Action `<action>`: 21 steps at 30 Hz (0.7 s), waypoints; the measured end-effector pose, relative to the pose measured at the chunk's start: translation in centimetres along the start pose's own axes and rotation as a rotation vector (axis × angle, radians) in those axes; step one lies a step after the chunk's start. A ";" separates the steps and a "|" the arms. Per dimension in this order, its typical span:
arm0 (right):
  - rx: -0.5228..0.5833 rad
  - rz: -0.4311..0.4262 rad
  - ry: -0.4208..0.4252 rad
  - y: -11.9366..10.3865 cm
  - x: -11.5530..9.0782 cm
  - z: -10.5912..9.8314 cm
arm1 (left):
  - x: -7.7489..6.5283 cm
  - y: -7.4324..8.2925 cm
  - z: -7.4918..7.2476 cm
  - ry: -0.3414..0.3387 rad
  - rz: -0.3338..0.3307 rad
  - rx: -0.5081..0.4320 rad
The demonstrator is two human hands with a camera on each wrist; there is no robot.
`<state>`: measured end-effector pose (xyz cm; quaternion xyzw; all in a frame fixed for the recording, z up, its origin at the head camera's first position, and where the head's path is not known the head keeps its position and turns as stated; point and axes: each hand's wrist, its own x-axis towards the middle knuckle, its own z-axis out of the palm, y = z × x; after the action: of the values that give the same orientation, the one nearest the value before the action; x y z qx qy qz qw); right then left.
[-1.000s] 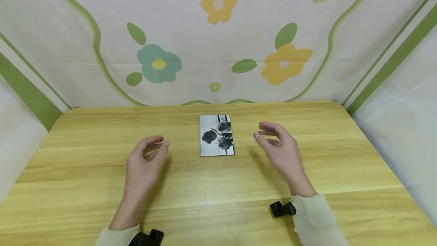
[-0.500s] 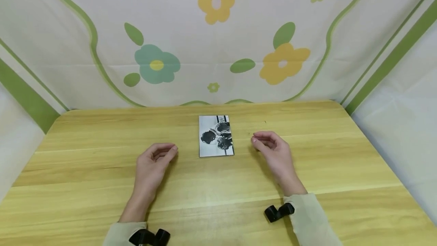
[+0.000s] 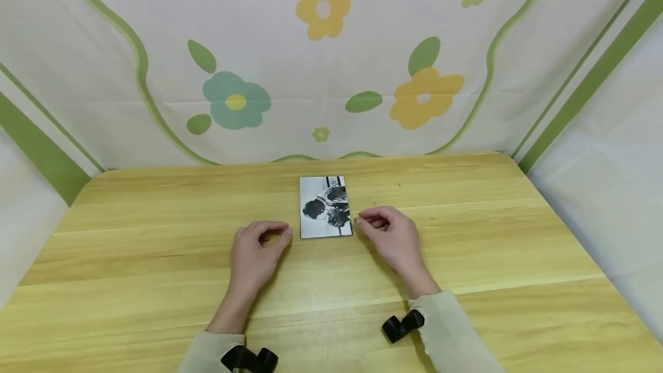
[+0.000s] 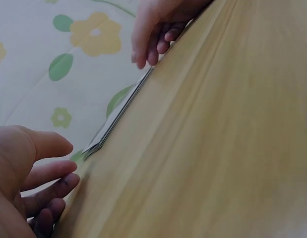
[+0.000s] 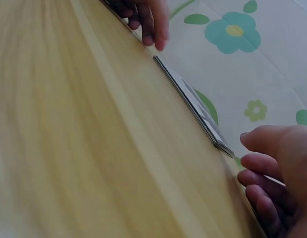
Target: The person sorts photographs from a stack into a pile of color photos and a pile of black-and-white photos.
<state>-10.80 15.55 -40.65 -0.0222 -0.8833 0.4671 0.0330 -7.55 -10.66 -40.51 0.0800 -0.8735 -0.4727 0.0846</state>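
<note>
A thin booklet (image 3: 325, 207) with a black-and-white picture of two people on its cover lies flat on the wooden table, towards the back. Layered edges of the booklet (image 4: 118, 112) show in the left wrist view. Just off its lower left side is my left hand (image 3: 259, 251), fingers loosely bent, thumb near the fingertips and holding nothing. My right hand (image 3: 393, 238) is beside the right edge, its fingertips very near the booklet, fingers also loosely bent. In the right wrist view a small gap separates the right thumb and fingers (image 5: 265, 166) from the booklet's near end.
The wooden table (image 3: 155, 281) spreads around the booklet on all sides. Behind it hangs a white cloth (image 3: 290, 62) printed with flowers and green lines. Black wrist cameras (image 3: 403, 325) sit at both cuffs. A tiny dark speck (image 3: 399, 185) lies to the right of the booklet.
Both hands have moved inward toward the booklet, the left one to the right and the right one to the left. Their thumbs and fingers have drawn closer together. The booklet stays on the table.
</note>
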 end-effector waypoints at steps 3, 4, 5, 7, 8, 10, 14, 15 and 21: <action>-0.075 -0.035 0.009 -0.1 0.0 0.5 | 0.1 0.4 0.7 0.013 0.015 0.040; -0.109 -0.046 0.014 -0.2 -0.1 0.7 | 0.1 0.5 0.9 0.016 0.024 0.051; -0.140 -0.054 0.016 -0.3 -0.1 0.9 | 0.0 0.7 1.1 0.014 0.028 0.064; -0.190 -0.062 0.012 -0.4 -0.3 1.3 | 0.0 0.8 1.3 0.007 0.034 0.086; -0.202 -0.062 0.007 -0.5 -0.3 1.5 | -0.1 0.9 1.4 0.006 0.035 0.096; -0.218 -0.055 -0.001 -0.6 -0.5 1.8 | -0.2 1.0 1.5 0.000 0.034 0.123; -0.232 -0.058 -0.004 -0.8 -0.6 2.0 | -0.3 1.1 1.6 -0.013 0.031 0.169; -0.237 -0.063 -0.002 -0.9 -0.6 2.0 | -0.2 1.2 1.6 -0.018 0.031 0.174; -0.282 -0.098 -0.009 -1.2 -0.5 1.8 | -0.1 1.2 1.7 -0.012 0.049 0.175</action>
<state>-10.49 13.34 -40.66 0.0186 -0.9403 0.3364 0.0481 -7.91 -8.57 -40.41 0.0627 -0.9135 -0.3930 0.0839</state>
